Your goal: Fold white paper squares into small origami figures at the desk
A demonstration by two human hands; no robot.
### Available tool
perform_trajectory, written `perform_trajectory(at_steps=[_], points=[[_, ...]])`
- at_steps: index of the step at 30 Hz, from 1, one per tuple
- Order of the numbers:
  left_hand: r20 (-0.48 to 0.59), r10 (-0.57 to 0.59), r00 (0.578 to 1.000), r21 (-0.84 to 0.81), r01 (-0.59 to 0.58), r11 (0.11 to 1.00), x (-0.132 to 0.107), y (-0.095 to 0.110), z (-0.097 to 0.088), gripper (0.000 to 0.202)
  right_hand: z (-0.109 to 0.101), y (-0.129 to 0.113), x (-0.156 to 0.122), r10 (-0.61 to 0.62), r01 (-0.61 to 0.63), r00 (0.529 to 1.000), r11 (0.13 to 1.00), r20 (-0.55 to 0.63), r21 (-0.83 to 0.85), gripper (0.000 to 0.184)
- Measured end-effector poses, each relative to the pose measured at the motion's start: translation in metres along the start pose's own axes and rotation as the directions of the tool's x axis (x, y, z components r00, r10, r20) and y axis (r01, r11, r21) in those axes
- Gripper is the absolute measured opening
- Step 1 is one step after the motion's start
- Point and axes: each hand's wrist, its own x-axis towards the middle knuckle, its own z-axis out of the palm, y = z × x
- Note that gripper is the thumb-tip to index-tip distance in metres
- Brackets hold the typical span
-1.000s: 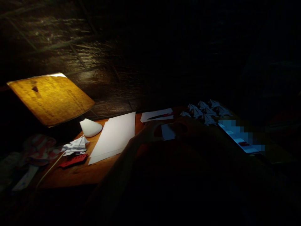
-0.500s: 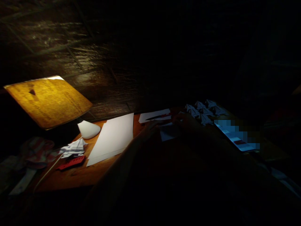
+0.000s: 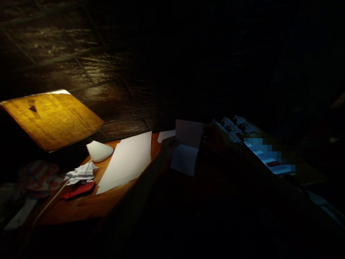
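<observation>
A small sheet of white paper with a crease across its middle is held up over the dark table. Its upper half stands toward the wall and the lower half slants toward me. At its left edge, my left hand grips it. My right hand is at the right edge, its fingers mostly lost in shadow, closed at the paper. Just beyond my right hand, several folded paper figures stand in a cluster. Part of a paper stack shows behind my left hand.
A lamp with a yellow shade and white base lights the left side. Large white sheets lie beside it. Nearer are a striped white piece, a red slotted item and a cord. A lit phone lies right.
The small paper has come up from low over the table and now shows two halves with a crease between. Both hands have shifted with it. It now covers part of the stack behind.
</observation>
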Motion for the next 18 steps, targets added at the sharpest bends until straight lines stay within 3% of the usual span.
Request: perform_trajectory(at_steps=[2,4,8,12,18], points=[[-0.071,0.019,0.997,-0.054,-0.023,0.998,0.003,-0.001,-0.002,0.049,0.001,0.002,-0.002,-0.001,0.001,1.000,1.000,0.028,0.020,0.057],[-0.102,0.036,0.994,-0.075,-0.044,0.996,0.004,-0.001,-0.003,0.049,0.003,0.007,-0.005,-0.010,0.016,0.998,0.995,0.061,-0.096,0.047],[-0.038,0.024,0.999,-0.121,-0.029,0.992,0.002,0.000,-0.002,0.053,0.006,0.018,-0.004,0.055,-0.016,0.990,0.957,0.129,-0.289,0.032],[0.025,-0.032,0.999,-0.173,0.036,0.984,0.002,0.000,-0.002,0.047,0.003,0.022,0.002,0.028,-0.013,0.999,0.952,0.043,-0.306,0.027],[0.035,-0.028,0.999,-0.183,0.034,0.982,0.001,-0.001,-0.002,0.036,-0.003,0.019,0.004,-0.006,-0.012,0.999,0.904,-0.041,-0.427,0.028]])
